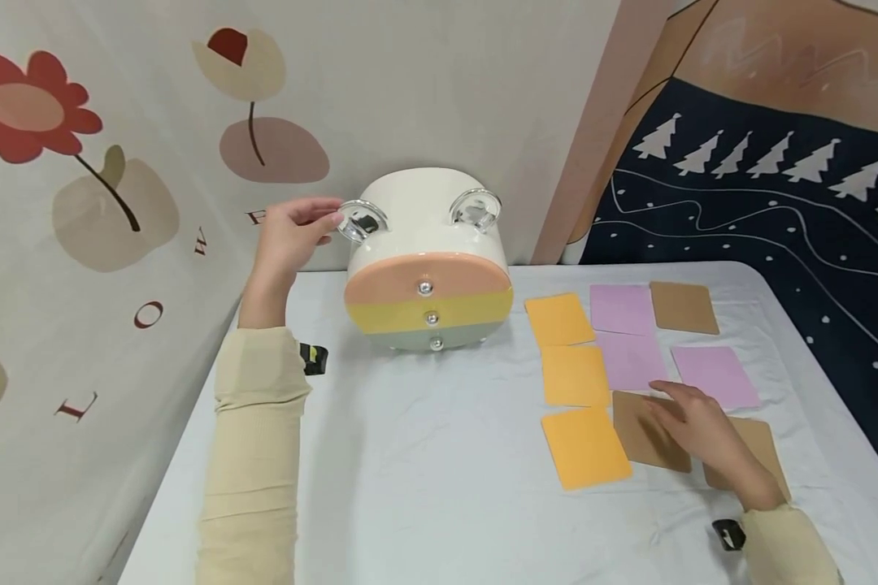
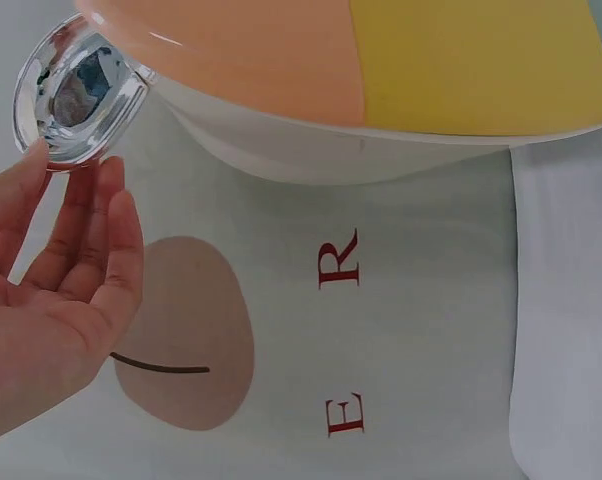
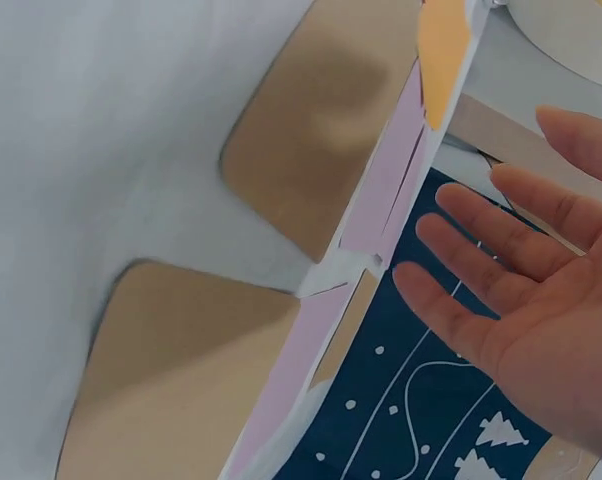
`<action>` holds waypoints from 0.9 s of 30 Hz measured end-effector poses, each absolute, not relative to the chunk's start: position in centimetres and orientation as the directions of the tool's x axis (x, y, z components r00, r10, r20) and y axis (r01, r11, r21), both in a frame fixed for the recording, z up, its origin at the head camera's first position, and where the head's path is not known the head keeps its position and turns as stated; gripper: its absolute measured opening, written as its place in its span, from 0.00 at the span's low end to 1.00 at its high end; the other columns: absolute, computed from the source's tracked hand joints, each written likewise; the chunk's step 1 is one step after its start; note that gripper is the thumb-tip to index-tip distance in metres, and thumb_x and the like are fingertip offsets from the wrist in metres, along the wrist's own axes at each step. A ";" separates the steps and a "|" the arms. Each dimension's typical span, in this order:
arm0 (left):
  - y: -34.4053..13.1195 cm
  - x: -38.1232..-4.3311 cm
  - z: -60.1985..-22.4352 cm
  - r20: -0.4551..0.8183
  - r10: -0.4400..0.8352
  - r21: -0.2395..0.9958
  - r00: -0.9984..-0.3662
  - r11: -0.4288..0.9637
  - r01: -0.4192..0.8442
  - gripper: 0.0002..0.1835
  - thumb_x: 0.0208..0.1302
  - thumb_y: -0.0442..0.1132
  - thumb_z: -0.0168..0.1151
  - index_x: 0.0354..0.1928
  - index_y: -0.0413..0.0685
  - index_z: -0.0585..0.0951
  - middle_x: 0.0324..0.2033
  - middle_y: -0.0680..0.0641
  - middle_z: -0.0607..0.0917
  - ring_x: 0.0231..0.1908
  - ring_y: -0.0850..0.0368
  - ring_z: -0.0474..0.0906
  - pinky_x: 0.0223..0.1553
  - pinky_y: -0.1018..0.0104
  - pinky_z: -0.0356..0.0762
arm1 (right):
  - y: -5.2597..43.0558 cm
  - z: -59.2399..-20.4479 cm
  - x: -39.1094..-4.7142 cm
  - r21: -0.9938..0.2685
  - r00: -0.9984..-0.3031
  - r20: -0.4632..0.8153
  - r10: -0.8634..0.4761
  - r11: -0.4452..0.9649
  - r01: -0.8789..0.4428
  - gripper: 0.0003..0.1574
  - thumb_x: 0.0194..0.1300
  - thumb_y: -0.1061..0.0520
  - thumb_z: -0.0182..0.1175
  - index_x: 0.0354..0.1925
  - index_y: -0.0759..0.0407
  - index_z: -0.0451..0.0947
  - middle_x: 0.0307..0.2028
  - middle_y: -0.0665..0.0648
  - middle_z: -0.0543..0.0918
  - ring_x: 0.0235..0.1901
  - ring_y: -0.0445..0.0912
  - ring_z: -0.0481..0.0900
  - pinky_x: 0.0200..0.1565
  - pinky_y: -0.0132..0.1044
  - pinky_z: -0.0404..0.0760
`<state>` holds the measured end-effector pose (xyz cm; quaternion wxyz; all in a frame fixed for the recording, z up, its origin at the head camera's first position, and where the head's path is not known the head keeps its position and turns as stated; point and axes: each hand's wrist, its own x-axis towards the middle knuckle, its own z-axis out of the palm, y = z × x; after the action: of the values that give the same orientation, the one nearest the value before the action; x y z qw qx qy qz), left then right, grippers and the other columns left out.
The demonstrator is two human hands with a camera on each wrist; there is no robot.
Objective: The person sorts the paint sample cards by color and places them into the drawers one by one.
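Observation:
A white rounded drawer box (image 1: 417, 203) stands against the wall cloth, its front striped orange, yellow and green with silver knobs. Two shiny silver ear-like discs stick out of its top. My left hand (image 1: 293, 231) pinches the rim of the left silver disc (image 2: 81, 95) between thumb and fingertips. Over the cards at the right hovers my right hand (image 1: 702, 431), its fingers spread and relaxed, holding nothing. Below and beside it lie a brown card (image 1: 644, 431), a purple card (image 1: 717, 376) and another brown card (image 1: 761, 443), partly covered by that hand.
Several orange cards (image 1: 574, 375) form a column left of the purple and brown ones. A further brown card (image 1: 684, 307) lies at the back. White cloth covers the table (image 1: 439, 471). Behind hang a flower-printed cloth (image 1: 410, 81) and a dark tree-patterned one (image 1: 739, 211).

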<state>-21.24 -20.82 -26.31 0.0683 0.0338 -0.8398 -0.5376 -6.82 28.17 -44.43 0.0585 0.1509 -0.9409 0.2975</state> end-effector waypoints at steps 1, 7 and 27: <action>-20.9 -21.3 -26.4 0.081 -0.125 0.912 -0.989 0.410 0.023 0.18 0.59 0.40 0.62 0.50 0.40 0.79 0.37 0.54 0.82 0.39 0.59 0.77 0.39 0.73 0.76 | 28.2 -44.4 -6.9 -0.553 -0.947 0.199 -0.251 0.769 -0.319 0.20 0.57 0.67 0.61 0.48 0.74 0.72 0.43 0.71 0.78 0.44 0.65 0.74 0.41 0.55 0.75; -21.2 -21.5 -26.9 0.073 -0.108 0.931 -0.991 0.363 0.029 0.17 0.58 0.37 0.63 0.50 0.39 0.79 0.34 0.56 0.82 0.37 0.62 0.78 0.37 0.76 0.77 | 28.4 -43.8 -8.0 -0.679 -0.942 0.170 -0.289 0.659 -0.324 0.20 0.59 0.66 0.60 0.50 0.71 0.72 0.39 0.65 0.81 0.35 0.39 0.77 0.34 0.24 0.76; -21.1 -21.7 -26.8 0.049 -0.145 0.917 -0.988 0.398 -0.013 0.17 0.59 0.38 0.62 0.50 0.41 0.79 0.35 0.54 0.82 0.36 0.63 0.78 0.42 0.70 0.77 | 18.7 -39.2 -15.0 -0.921 -0.852 -0.095 -0.514 0.371 -0.121 0.20 0.64 0.63 0.55 0.53 0.71 0.70 0.43 0.64 0.79 0.41 0.56 0.78 0.41 0.36 0.80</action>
<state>-21.65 -21.15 -26.85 0.0606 0.0474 -0.8338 -0.5466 -15.03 18.71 -39.23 -0.1874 0.1969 -0.8063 0.5253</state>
